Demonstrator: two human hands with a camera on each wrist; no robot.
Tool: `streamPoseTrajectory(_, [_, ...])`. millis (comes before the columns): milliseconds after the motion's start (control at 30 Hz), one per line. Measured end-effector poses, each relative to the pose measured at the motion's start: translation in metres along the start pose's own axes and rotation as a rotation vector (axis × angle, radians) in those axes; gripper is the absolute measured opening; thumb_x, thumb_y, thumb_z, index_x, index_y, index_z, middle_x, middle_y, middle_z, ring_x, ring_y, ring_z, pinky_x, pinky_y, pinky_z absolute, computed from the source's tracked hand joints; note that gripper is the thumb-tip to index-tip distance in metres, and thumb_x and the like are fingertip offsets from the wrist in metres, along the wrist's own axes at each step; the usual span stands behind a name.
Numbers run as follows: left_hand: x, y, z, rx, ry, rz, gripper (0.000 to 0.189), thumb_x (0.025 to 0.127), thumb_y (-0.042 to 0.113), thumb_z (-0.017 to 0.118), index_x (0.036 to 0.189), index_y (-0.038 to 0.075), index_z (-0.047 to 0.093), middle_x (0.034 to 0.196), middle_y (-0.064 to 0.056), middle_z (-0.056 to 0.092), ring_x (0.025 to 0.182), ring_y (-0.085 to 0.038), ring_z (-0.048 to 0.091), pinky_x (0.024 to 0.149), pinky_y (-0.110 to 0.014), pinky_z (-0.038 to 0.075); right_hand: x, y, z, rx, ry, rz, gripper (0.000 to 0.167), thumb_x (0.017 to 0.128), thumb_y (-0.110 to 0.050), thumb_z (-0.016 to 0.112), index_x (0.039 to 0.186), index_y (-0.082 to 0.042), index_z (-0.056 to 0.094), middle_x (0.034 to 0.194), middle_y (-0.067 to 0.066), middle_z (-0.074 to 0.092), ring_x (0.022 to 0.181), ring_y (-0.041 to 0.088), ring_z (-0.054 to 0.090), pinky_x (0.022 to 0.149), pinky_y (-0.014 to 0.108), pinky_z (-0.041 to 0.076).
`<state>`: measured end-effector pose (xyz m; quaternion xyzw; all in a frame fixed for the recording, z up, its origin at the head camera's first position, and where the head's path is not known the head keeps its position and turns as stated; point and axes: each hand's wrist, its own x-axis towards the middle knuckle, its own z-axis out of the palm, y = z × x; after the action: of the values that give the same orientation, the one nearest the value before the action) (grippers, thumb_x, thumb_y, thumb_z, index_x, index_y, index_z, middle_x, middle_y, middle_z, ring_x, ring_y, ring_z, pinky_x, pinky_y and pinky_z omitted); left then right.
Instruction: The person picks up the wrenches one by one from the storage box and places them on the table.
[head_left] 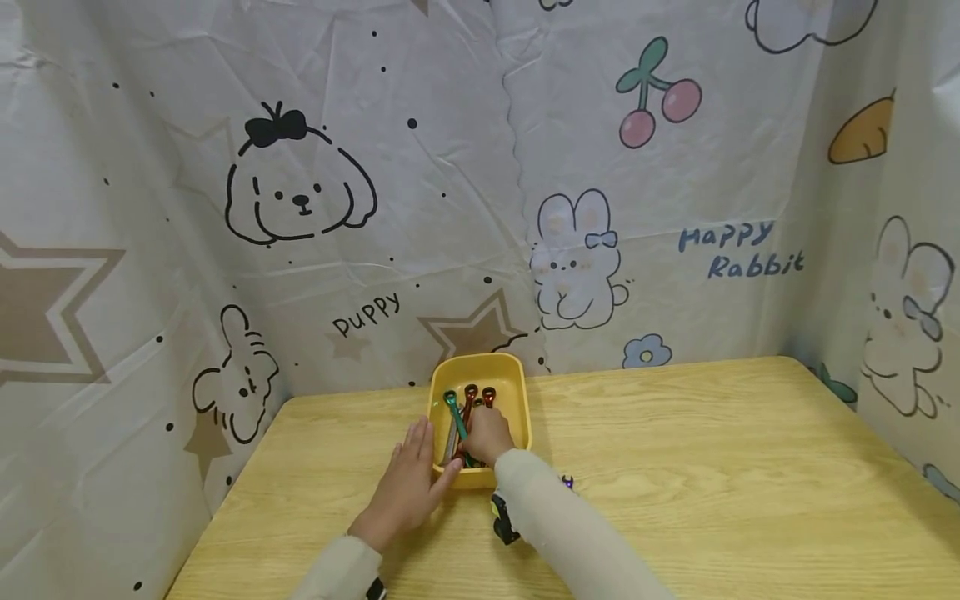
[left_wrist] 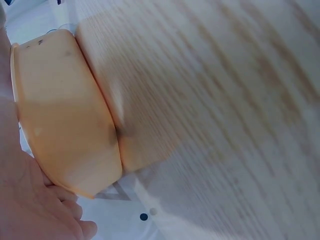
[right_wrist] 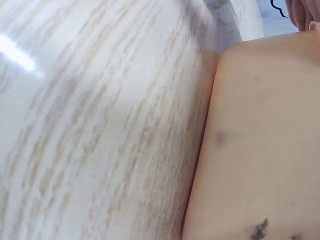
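A yellow plastic bin [head_left: 442, 367] on the table holds several ratcheting wrenches, among them a green wrench [head_left: 452, 404] and a red wrench [head_left: 470, 392]. My left hand [head_left: 408, 483] lies along the bin's near left corner, fingers extended, thumb at the front rim. In the left wrist view, fingers [left_wrist: 65, 200] of that hand touch the bin's rim. My right hand [head_left: 490, 435] reaches down into the bin among the wrenches, knuckles bent. Its fingertips are hidden, and I cannot tell whether they grip a wrench.
On the wooden table [head_left: 712, 467], a small purple forked end [head_left: 567, 482] shows from behind the right sleeve [head_left: 570, 517]. A black wrist camera [head_left: 504, 518] sits under the right wrist. A printed curtain [head_left: 450, 167] hangs along the table's back and sides.
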<state>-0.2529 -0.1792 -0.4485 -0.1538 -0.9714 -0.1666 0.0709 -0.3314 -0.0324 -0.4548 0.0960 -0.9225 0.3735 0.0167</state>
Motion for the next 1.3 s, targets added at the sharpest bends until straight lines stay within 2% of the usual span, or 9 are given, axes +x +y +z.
streamPoseTrajectory(167, [0.001,0.001,0.000,0.010,-0.008,-0.007,0.083,0.099,0.057,0.034,0.149,-0.008,0.020,0.157,-0.023,0.016,0.145,-0.037,0.013,0.114,-0.054,0.018,0.000,0.001,-0.002,-0.009,0.016,-0.017,0.045,0.069,0.001,0.078,0.046,-0.013,0.042,0.041,-0.007,0.028,0.041,0.010,0.027,0.040,0.022,0.026])
streamPoseTrajectory(333, [0.002,0.001,-0.001,0.008,-0.006,-0.005,0.083,0.099,0.057,0.034,0.149,-0.008,0.019,0.157,-0.023,0.016,0.145,-0.037,0.013,0.114,-0.055,0.018,-0.003,0.000,-0.007,0.042,-0.010,0.033,0.050,0.072,0.006,0.067,0.044,-0.017,0.033,0.040,-0.008,0.020,0.039,0.008,0.018,0.039,0.022,0.019])
streamPoseTrajectory(600, [0.001,0.002,0.003,0.012,-0.014,-0.014,0.083,0.099,0.057,0.034,0.149,-0.008,0.020,0.157,-0.023,0.016,0.145,-0.037,0.013,0.115,-0.053,0.018,-0.009,-0.002,-0.014,0.114,-0.007,0.147,0.047,0.075,0.006,0.060,0.046,-0.017,0.032,0.043,-0.006,0.020,0.041,0.010,0.018,0.041,0.025,0.020])
streamPoseTrajectory(767, [0.000,0.002,0.002,0.019,-0.022,-0.022,0.084,0.098,0.059,0.032,0.150,-0.006,0.019,0.157,-0.021,0.015,0.145,-0.036,0.013,0.115,-0.053,0.018,-0.009,-0.006,-0.021,0.195,-0.008,0.174,0.044,0.078,0.004,0.059,0.048,-0.017,0.033,0.045,-0.006,0.024,0.041,0.010,0.022,0.042,0.025,0.022])
streamPoseTrajectory(1000, [0.000,-0.001,0.003,0.009,-0.012,-0.022,0.086,0.098,0.060,0.033,0.149,-0.007,0.020,0.157,-0.022,0.015,0.145,-0.036,0.014,0.114,-0.054,0.018,-0.013,-0.014,-0.039,0.380,-0.125,0.164,0.052,0.087,0.001,0.061,0.046,-0.014,0.032,0.044,-0.005,0.024,0.040,0.010,0.021,0.042,0.023,0.026])
streamPoseTrajectory(1100, [0.000,-0.002,0.004,0.006,-0.007,-0.020,0.085,0.098,0.059,0.034,0.149,-0.007,0.020,0.157,-0.022,0.016,0.145,-0.037,0.014,0.114,-0.054,0.019,-0.015,-0.015,-0.046,0.384,-0.170,0.158,0.051,0.087,0.001,0.062,0.048,-0.014,0.033,0.046,-0.005,0.024,0.041,0.009,0.022,0.043,0.023,0.025])
streamPoseTrajectory(1133, [0.001,-0.002,0.004,0.005,-0.007,-0.020,0.085,0.098,0.059,0.035,0.149,-0.007,0.020,0.157,-0.022,0.016,0.145,-0.037,0.014,0.114,-0.055,0.019,-0.015,-0.016,-0.047,0.375,-0.182,0.156,0.049,0.087,0.001,0.063,0.049,-0.013,0.034,0.047,-0.005,0.024,0.042,0.009,0.023,0.044,0.022,0.025])
streamPoseTrajectory(1200, [0.001,-0.002,0.005,-0.001,-0.001,-0.016,0.084,0.098,0.057,0.037,0.149,-0.007,0.020,0.156,-0.023,0.017,0.145,-0.037,0.015,0.114,-0.055,0.019,-0.015,-0.016,-0.050,0.359,-0.199,0.143,0.038,0.087,0.001,0.063,0.054,-0.005,0.047,0.051,-0.003,0.031,0.044,0.010,0.027,0.045,0.022,0.026])
streamPoseTrajectory(1300, [0.001,-0.002,0.005,0.000,0.008,-0.014,0.082,0.099,0.054,0.039,0.148,-0.008,0.021,0.156,-0.024,0.018,0.144,-0.038,0.016,0.113,-0.056,0.020,-0.015,-0.015,-0.053,0.351,-0.217,0.134,0.011,0.086,0.002,0.065,0.077,0.008,0.065,0.064,0.000,0.045,0.051,0.011,0.035,0.048,0.023,0.032])
